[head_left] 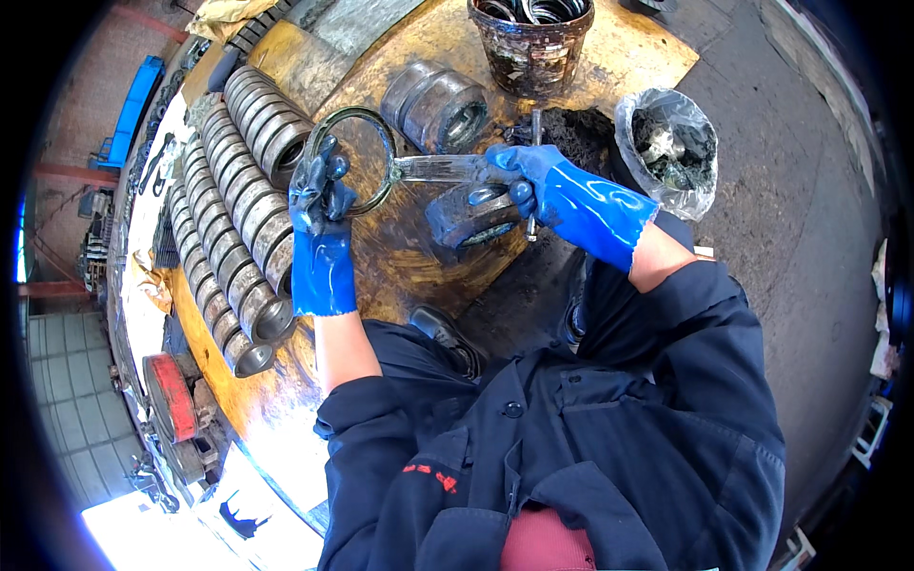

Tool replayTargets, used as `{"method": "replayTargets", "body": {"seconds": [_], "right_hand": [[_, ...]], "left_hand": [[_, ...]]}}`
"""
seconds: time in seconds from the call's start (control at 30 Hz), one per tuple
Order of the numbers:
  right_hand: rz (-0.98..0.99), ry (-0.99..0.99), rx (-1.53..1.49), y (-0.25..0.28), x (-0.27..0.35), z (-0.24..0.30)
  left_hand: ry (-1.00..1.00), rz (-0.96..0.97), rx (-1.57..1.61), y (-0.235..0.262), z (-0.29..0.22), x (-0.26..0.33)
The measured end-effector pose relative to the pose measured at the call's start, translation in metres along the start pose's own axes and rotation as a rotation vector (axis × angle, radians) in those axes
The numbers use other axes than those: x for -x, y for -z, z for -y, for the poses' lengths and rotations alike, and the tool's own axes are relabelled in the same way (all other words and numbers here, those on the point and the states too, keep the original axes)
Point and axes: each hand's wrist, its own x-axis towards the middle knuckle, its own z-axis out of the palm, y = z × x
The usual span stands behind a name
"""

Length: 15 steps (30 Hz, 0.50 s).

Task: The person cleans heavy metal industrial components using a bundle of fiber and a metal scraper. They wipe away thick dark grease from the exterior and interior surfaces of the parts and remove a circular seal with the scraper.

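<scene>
L hand (322,195) on metal ring (350,160), R hand (519,176) on bearing (473,214)

Single head view, fisheye, looking steeply down, close over greasy workbench (609,57)

Daylit scene, evenly bright at centre. Strongest light enters from 7 o'clock, where the floor (143,542) burns out to white. Glare sheens the oily round table (419,257) towards 6 o'clock. Shadows are soft. Fisheye distortion bends edges near the rim, with black vignette all round; focus softens slightly at the periphery.
</scene>
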Motion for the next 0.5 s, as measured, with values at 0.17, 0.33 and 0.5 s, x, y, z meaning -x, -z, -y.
{"method": "replayTargets", "body": {"seconds": [0.17,0.33,0.5], "right_hand": [[0.038,-0.093,-0.116,0.003,-0.003,-0.006],[0.257,-0.25,-0.268,-0.002,-0.003,-0.011],[0.479,-0.354,-0.47,0.001,-0.019,-0.024]], "left_hand": [[-0.047,-0.018,0.035,-0.002,-0.003,0.001],[-0.12,-0.168,-0.095,-0.003,-0.003,0.004],[-0.211,-0.138,-0.036,0.002,-0.004,-0.001]]}}
